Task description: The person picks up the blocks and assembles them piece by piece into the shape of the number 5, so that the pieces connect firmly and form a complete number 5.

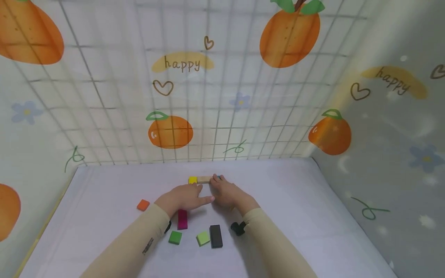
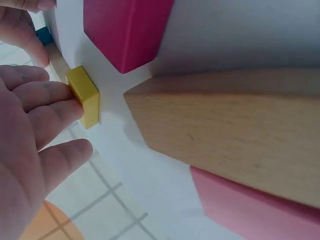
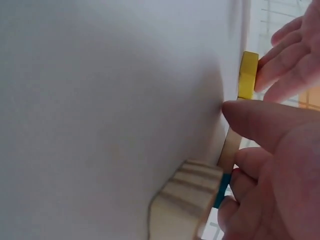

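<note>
A row of blocks lies toward the back of the white table: a yellow block (image 1: 192, 180), a plain wooden block (image 1: 204, 180) and a teal block (image 3: 221, 191), mostly covered by fingers in the head view. My left hand (image 1: 182, 198) reaches to the yellow end, its extended fingers touching the yellow block (image 2: 85, 95). At the other end is my right hand (image 1: 225, 193), fingertips against the teal block and the wooden block, thumb (image 3: 250, 117) held apart from the fingers. Neither hand is wrapped round a block.
Nearer me lie a magenta block (image 1: 182, 219), a green block (image 1: 175, 237), a light green block (image 1: 203, 238) and a dark grey block (image 1: 216, 236). An orange block (image 1: 143, 205) sits left. The left wrist view shows a large wooden block (image 2: 225, 130) and a pink block (image 2: 225, 200) close by.
</note>
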A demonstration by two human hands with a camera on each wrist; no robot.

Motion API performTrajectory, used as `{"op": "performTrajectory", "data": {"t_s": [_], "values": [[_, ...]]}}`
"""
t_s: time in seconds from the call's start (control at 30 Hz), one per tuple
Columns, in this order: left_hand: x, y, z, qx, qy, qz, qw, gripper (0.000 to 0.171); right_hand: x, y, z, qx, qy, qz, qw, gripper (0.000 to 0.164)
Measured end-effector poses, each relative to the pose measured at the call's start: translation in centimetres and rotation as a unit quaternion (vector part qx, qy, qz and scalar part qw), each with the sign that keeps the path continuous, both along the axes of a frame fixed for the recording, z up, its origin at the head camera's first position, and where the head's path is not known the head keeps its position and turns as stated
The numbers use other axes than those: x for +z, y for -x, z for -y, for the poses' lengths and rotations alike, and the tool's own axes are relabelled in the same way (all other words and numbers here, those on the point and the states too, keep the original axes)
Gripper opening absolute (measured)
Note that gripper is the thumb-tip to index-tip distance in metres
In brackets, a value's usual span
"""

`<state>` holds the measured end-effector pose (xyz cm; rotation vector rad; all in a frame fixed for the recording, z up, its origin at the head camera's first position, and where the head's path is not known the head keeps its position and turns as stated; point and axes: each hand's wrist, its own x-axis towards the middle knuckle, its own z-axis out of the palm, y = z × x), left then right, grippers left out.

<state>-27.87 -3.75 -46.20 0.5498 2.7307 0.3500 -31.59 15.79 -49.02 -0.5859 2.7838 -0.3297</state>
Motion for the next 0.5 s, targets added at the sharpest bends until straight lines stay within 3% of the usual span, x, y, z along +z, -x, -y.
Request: {"op": "performTrajectory", "data": {"t_s": [0.33, 0.5], "values": [[-0.2, 0.7, 0.9, 0.01, -0.037, 0.003, 0.9992, 0.089, -0.6, 0.2, -0.2, -0.001, 0.007, 0.009, 1.0, 0.071], [0.2, 1.4, 1.1, -0.002, -0.041, 0.0, 0.9992, 0.086, -0.3, 0.1, -0.3, 0.002, 0.006, 0.006, 1.0, 0.071]]}}
